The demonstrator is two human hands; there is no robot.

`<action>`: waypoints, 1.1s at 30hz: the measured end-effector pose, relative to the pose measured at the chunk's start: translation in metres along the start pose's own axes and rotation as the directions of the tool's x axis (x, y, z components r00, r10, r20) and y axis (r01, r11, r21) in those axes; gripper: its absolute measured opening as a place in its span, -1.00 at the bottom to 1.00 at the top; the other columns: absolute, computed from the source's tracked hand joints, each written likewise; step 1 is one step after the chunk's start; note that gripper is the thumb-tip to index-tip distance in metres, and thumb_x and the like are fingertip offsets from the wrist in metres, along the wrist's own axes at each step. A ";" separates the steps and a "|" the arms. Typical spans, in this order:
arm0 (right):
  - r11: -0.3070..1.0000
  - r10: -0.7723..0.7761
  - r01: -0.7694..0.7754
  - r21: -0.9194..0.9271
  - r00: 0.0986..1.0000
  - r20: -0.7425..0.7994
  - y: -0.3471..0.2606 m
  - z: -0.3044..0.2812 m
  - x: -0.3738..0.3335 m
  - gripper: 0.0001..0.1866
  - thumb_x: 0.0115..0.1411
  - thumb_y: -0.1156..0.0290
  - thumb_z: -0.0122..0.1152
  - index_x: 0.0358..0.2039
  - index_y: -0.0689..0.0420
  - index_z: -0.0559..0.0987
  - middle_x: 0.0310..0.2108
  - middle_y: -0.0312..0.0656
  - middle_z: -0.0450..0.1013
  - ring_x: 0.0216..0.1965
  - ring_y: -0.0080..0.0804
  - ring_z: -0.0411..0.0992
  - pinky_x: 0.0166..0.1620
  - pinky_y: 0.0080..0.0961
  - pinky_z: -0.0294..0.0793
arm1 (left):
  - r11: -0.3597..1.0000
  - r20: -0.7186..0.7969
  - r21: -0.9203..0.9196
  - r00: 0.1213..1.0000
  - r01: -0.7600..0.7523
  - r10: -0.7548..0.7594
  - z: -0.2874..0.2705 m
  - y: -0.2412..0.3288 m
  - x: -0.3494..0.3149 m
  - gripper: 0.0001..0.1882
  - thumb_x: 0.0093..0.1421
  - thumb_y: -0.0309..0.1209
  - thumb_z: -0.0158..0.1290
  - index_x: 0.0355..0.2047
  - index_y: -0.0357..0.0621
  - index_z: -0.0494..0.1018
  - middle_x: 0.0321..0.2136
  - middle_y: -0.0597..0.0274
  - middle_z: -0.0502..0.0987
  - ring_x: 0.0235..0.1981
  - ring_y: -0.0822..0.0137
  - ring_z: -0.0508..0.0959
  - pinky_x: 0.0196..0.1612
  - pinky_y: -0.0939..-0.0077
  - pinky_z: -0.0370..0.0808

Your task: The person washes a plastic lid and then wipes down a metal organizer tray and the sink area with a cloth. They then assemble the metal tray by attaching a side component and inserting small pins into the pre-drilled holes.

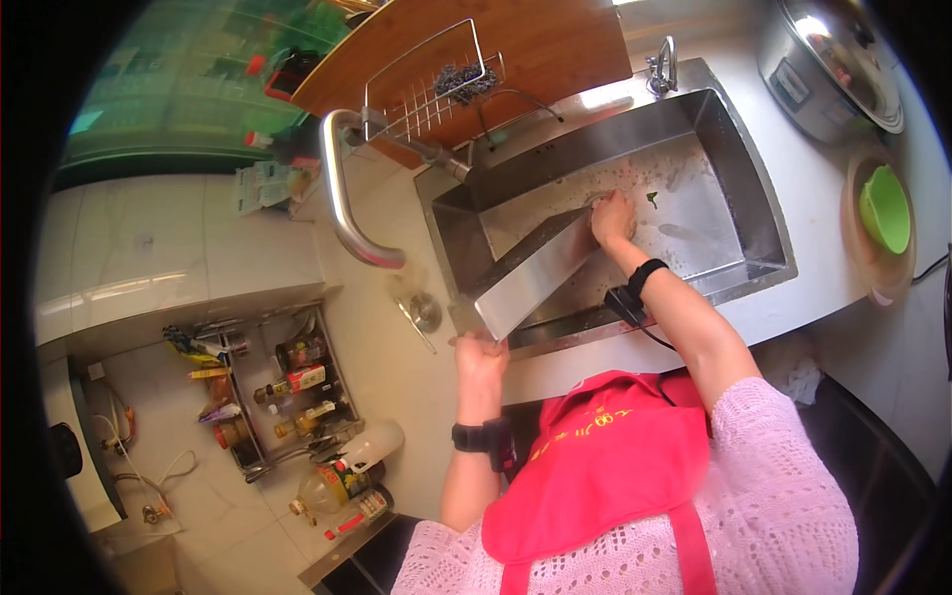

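Note:
A long, narrow stainless-steel panel [540, 278] slants across the left half of the steel sink [769, 213]. Its near left end rises over the sink's front rim, and my left hand [480, 359] is closed around that end. At the panel's far right end, inside the basin, my right hand [615, 218] is curled over the edge. Its fingertips are partly hidden, and I cannot make out whether anything else is in them. A green scrap of leaf [652, 199] lies on the wet sink floor, right of my right hand.
Left of the sink stands a curved metal faucet [342, 188]. Behind are a wire rack [421, 104], a wooden board [565, 50] and a small tap [662, 69]. A pot [828, 74] and green bowl [885, 210] stand right. Bottles fill a rack [297, 387] at left.

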State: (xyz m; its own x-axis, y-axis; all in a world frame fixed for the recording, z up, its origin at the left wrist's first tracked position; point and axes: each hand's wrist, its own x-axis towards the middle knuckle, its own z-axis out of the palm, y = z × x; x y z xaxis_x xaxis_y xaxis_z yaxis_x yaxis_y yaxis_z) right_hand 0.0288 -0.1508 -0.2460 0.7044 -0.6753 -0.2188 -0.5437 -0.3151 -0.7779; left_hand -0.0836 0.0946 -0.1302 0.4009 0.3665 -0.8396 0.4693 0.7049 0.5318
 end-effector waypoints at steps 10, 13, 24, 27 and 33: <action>0.735 -0.623 0.289 0.613 0.645 0.442 -0.080 -0.054 -0.143 -0.80 0.17 0.33 0.07 -0.22 0.09 0.39 -0.27 -0.07 0.35 -0.23 0.00 0.40 -0.15 -0.17 0.43 | 1.000 -0.002 -0.006 1.000 -0.026 0.026 0.021 -0.008 -0.008 -0.72 0.35 -0.28 -0.29 -0.13 -0.17 0.33 -0.21 0.16 0.41 -0.27 0.27 0.45 -0.28 0.36 0.48; 0.528 -0.848 0.495 0.690 0.343 0.403 -0.103 -0.068 -0.177 -0.82 0.16 0.39 0.07 -0.21 0.07 0.39 -0.28 -0.11 0.34 -0.22 -0.05 0.39 -0.17 -0.21 0.43 | 0.963 0.488 -0.231 0.839 -0.141 0.240 -0.042 -0.006 0.048 -0.80 0.33 -0.35 -0.25 -0.20 -0.12 0.35 -0.25 0.26 0.43 -0.30 0.38 0.46 -0.30 0.40 0.48; 0.250 -0.940 0.682 0.687 0.000 0.343 -0.088 -0.088 -0.138 -0.68 0.04 0.44 0.17 -0.14 -0.03 0.54 -0.27 -0.25 0.40 -0.18 -0.25 0.41 -0.23 -0.35 0.49 | 0.992 0.446 -0.123 0.892 -0.020 0.073 0.002 0.000 -0.022 -0.86 0.32 -0.42 -0.21 -0.30 -0.14 0.35 -0.33 0.27 0.47 -0.29 0.39 0.51 -0.26 0.44 0.51; 0.311 -0.939 0.662 0.682 0.106 0.326 -0.082 -0.085 -0.137 -0.73 0.01 0.45 0.18 -0.21 -0.01 0.58 -0.24 -0.25 0.45 -0.18 -0.26 0.44 -0.20 -0.36 0.50 | 0.988 0.300 -0.126 0.953 0.088 -0.047 0.011 0.002 -0.026 -0.77 0.35 -0.31 -0.29 -0.30 -0.03 0.37 -0.51 0.38 0.44 -0.61 0.47 0.41 -0.54 0.59 0.43; 0.458 -0.866 0.735 0.499 0.242 0.438 -0.033 -0.072 -0.070 -0.76 -0.02 0.43 0.17 -0.27 -0.02 0.62 -0.28 -0.27 0.51 -0.17 -0.22 0.46 -0.14 -0.34 0.49 | 0.998 -0.100 0.054 0.995 0.014 -0.009 -0.008 -0.002 -0.011 -0.70 0.37 -0.32 -0.38 -0.27 -0.19 0.33 -0.38 0.26 0.43 -0.39 0.35 0.46 -0.26 0.43 0.48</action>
State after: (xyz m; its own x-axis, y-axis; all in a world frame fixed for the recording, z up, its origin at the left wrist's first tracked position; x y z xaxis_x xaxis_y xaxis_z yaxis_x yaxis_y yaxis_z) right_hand -0.0352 -0.1410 -0.1626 0.8409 0.4016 0.3628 0.4970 -0.3078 -0.8113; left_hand -0.0951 0.0936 -0.1225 0.3160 0.4191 -0.8512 0.5167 0.6764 0.5249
